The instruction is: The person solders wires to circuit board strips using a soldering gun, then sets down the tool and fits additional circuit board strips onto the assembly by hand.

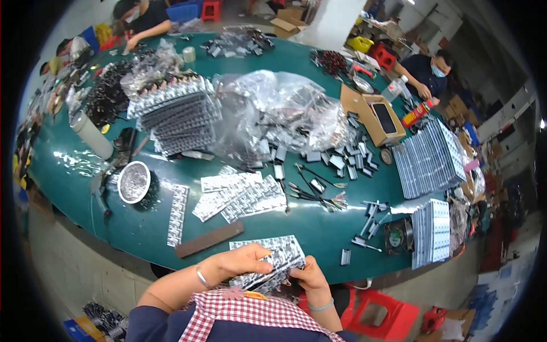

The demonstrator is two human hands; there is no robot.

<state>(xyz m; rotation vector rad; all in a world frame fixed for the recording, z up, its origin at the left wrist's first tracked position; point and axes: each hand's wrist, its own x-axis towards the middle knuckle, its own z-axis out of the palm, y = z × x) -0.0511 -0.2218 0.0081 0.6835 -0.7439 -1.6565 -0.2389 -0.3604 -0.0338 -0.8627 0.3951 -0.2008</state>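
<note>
At the near edge of the green table, my left hand [246, 260] is closed on a few silvery flat panels [279, 251] with dark rows of small parts. My right hand [311, 275] grips the same panels by their right end, low down. Just beyond my hands lies a brown bar [209, 239]. More silvery panels [245, 196] lie fanned out past the bar, and a single narrow panel [178, 215] rests apart to their left. How many panels I hold is hard to tell.
A white bowl [134, 182] of small bits stands left. Stacked panels [176, 114], plastic bags [285, 108], grey metal pieces [342, 159] and cables [319, 191] cover the middle. Panel stacks [430, 159] and an open cardboard box [373, 119] are right. Co-workers sit at the far side.
</note>
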